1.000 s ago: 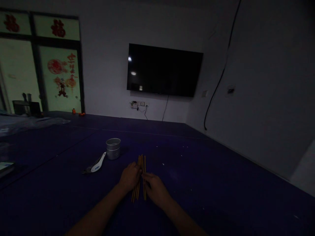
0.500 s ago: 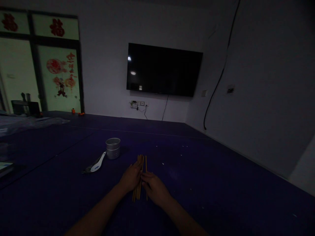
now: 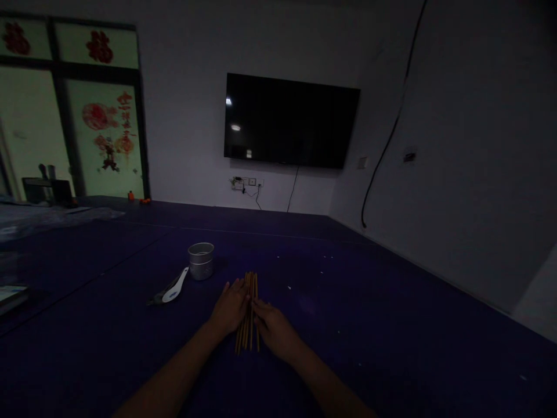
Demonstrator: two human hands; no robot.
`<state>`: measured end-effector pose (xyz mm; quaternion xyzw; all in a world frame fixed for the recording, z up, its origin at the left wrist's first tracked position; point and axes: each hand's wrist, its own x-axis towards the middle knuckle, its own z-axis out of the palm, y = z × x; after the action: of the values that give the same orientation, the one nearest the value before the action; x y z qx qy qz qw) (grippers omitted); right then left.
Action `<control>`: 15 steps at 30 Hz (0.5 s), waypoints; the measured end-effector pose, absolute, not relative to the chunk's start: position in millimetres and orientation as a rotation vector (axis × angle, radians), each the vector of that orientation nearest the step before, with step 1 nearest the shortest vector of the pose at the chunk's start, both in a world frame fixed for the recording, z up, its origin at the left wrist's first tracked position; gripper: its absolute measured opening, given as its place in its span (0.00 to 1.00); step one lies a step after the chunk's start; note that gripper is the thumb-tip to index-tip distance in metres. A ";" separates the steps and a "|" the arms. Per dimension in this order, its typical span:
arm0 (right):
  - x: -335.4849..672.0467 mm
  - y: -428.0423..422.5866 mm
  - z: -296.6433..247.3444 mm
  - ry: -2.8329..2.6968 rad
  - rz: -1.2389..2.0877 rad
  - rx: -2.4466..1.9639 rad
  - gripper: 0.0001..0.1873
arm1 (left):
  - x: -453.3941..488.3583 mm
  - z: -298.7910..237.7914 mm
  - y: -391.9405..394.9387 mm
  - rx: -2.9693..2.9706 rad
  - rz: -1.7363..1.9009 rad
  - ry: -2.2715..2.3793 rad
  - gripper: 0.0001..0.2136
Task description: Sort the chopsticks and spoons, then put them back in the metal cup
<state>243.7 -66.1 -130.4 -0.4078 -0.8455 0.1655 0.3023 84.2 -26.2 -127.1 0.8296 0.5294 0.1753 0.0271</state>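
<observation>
The sticks (image 3: 251, 332) lay side by side on the purple surface (image 3: 348, 313), between the two hands, their ends pointing near and far. The left hand (image 3: 230, 307) lay along the left of the bunch, its fingertips reaching over the sticks; how firmly they pressed could not be told. The right hand (image 3: 274, 330) sat at the right, thumb and fingers bent at the rightmost stick, which stood a little apart from the others at its near end. Whether those fingers pinched it or merely touched it was too dark to tell.

The sticks looked slim, straight and stiff, probably wood or bamboo: light, unlikely to bend under a finger, and not very fragile, though a hard sideways load might have snapped one. If round, they would have rolled easily and slid over one another, so a loose bunch would have spread. The best hold seemed to be around the middle, fingers on one side and thumb on the other, squeezing evenly; a hold at one end would have let the far tips fan out.

Farther off to the left stood the cup (image 3: 201, 266), upright, with the white spoon (image 3: 175, 288) just beside it.
</observation>
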 end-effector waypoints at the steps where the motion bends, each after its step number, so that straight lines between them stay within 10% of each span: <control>1: 242.9 -66.3 -130.8 -2.226 0.455 -1.060 0.28 | 83.3 -127.0 -26.6 2.574 0.522 1.641 0.22; 15: 242.8 -66.7 -128.2 -2.239 0.486 -0.965 0.25 | 84.3 -125.1 -30.9 2.556 0.415 1.580 0.23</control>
<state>242.8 -66.7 -128.2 -0.3675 -0.8527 0.1851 0.3217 84.3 -30.9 -125.1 0.8414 0.5200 0.1366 0.0542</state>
